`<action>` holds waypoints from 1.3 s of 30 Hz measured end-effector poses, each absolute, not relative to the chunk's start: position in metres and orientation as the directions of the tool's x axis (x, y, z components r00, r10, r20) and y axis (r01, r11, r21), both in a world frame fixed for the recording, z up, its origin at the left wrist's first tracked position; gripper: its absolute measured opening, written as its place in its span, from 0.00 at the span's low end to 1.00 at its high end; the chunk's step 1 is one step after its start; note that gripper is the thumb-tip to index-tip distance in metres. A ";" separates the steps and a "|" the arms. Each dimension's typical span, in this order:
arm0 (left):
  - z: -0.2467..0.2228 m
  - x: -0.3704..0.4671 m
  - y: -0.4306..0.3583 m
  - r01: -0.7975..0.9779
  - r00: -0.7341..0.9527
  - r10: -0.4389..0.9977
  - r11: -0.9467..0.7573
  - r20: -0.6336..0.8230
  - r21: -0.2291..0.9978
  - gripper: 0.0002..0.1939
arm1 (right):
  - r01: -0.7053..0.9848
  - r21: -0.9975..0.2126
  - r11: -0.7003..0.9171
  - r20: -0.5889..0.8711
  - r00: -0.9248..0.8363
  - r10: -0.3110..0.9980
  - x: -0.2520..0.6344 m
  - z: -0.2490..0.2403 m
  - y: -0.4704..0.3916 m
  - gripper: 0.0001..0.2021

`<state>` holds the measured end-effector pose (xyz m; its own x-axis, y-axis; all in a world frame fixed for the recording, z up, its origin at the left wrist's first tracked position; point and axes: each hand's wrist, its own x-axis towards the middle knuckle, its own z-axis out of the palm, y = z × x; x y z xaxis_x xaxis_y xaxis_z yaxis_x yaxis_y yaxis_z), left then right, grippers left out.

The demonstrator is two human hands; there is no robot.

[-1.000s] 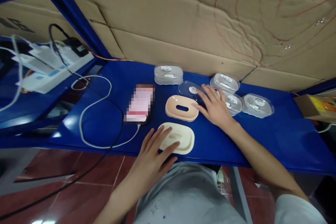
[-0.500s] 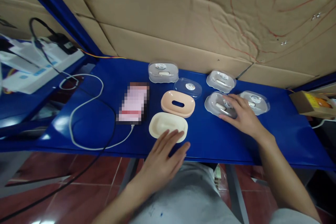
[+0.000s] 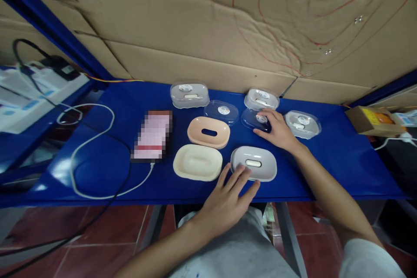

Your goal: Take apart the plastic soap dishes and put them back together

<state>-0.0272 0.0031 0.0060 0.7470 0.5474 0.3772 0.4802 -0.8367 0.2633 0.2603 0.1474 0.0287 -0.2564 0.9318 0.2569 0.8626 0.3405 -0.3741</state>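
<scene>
A grey soap dish [image 3: 267, 166] with a pale insert in its middle slot sits near the table's front edge. The stretched fingers of my left hand [image 3: 228, 202] lie over its front left side, and nothing is gripped. Behind it, my right hand [image 3: 276, 128] has thumb and fingers around the right end of a clear lid [image 3: 249, 119] with a round label. A cream soap tray [image 3: 197, 163] lies left of the grey dish. Just behind that tray is a peach soap dish [image 3: 195, 132] with an oval slot. Another clear lid [image 3: 213, 112] lies behind the peach dish.
Lidded soap dishes stand at the back left [image 3: 190, 95], back middle [image 3: 257, 102] and right [image 3: 306, 126]. A phone with a blurred screen [image 3: 153, 134] lies left, its white cable [image 3: 73, 156] looping over the blue table. A cardboard box [image 3: 361, 124] stands far right.
The grey dish and its clear lid are now apart, the dish in front and the lid behind. My left hand has shifted from the cream tray to the grey dish. The view has turned somewhat right.
</scene>
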 end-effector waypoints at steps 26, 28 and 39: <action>0.001 -0.034 -0.002 0.182 0.405 0.884 -0.329 0.234 0.927 0.42 | 0.499 -0.794 0.346 0.020 -0.548 0.836 0.237 0.053 0.021 0.39; 0.001 -0.033 -0.003 0.200 0.397 0.888 -0.329 0.230 0.923 0.39 | 0.487 -0.807 0.334 0.034 -0.527 0.849 0.238 0.050 0.021 0.39; -0.003 -0.033 -0.012 0.436 0.535 0.789 -0.564 0.302 0.701 0.40 | 0.668 -0.666 0.331 0.140 -0.324 0.936 0.242 0.043 0.040 0.32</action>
<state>-0.0326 -0.0115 -0.0030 0.5351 0.7891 0.3018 0.4358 -0.5639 0.7015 0.2425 0.0395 0.0426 -0.3242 0.9355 0.1404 0.6679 0.3315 -0.6663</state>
